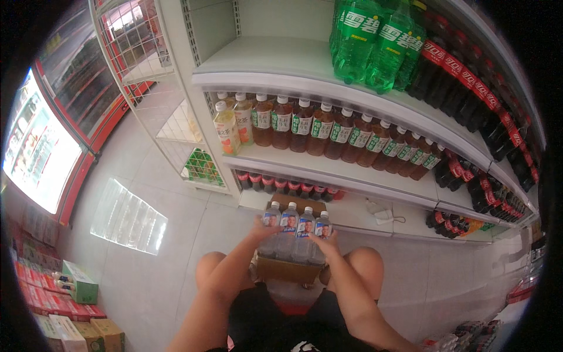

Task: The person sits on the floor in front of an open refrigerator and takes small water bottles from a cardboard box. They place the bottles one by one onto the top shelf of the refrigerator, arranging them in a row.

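Several clear plastic bottles (289,231) with white caps and blue picture labels stand side by side in a row before me. My left hand (265,229) presses on the left end of the row, and my right hand (326,242) on the right end, so the bottles are squeezed between both hands. They are over a brown cardboard box (288,269) between my knees. Whether they touch the bottom of the box cannot be told. The box's raised flap (299,204) shows behind the caps, close to the bottom shelf (347,215).
Ahead, the middle shelf (281,155) holds tea bottles (302,127); small cola bottles (292,186) stand below it. Large green soda bottles (356,44) are above. A white wire rack (132,94) is at the left, stacked cartons (66,330) at the lower left. A white cable (382,213) lies on the bottom shelf.
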### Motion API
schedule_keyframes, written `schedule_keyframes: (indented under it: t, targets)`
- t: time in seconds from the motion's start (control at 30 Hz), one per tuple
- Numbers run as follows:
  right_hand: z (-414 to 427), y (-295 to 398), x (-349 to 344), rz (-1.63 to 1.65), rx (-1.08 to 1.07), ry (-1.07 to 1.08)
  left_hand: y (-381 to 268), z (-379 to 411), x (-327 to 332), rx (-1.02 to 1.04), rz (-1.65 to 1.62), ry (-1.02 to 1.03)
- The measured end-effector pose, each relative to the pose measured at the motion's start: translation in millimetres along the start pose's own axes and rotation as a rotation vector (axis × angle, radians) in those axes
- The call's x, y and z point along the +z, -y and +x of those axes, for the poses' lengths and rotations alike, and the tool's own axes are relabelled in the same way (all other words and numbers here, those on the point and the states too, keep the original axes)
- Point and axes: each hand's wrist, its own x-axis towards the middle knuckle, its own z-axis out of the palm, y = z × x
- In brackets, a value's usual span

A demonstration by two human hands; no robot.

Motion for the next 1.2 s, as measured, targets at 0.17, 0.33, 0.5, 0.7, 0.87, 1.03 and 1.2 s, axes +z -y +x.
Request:
schedule_keyframes:
  t: [0.17,0.33,0.5,0.7,0.87,1.03,1.2]
  targets:
    - [11,-11,-5,-0.039,-0.105,0.031,-14,-5,1,0.017,0.258,-0.006]
    - [7,-8,-4,-0.170,-0.164,0.017,3,-3,5,0.089,0.294,0.002]
    - [4,0,-3,-0.156,-0.228,0.067,14,0,4,0.144,0.305,-0.023]
    - [0,-3,-4,-0.189,-0.252,-0.043,3,-8,2,0.111,0.294,0.014]
    - [-13,8,1,-0.562,-0.365,-0.043,10,-7,-3,0.169,0.249,0.022]
    - [-29,21,-1,-0.723,-0.275,-0.038,-21,-28,-1,0.177,0.485,-0.041]
    - [-33,25,3,-0.726,-0.416,-0.052,-54,-31,-57,0.318,0.572,-0.037]
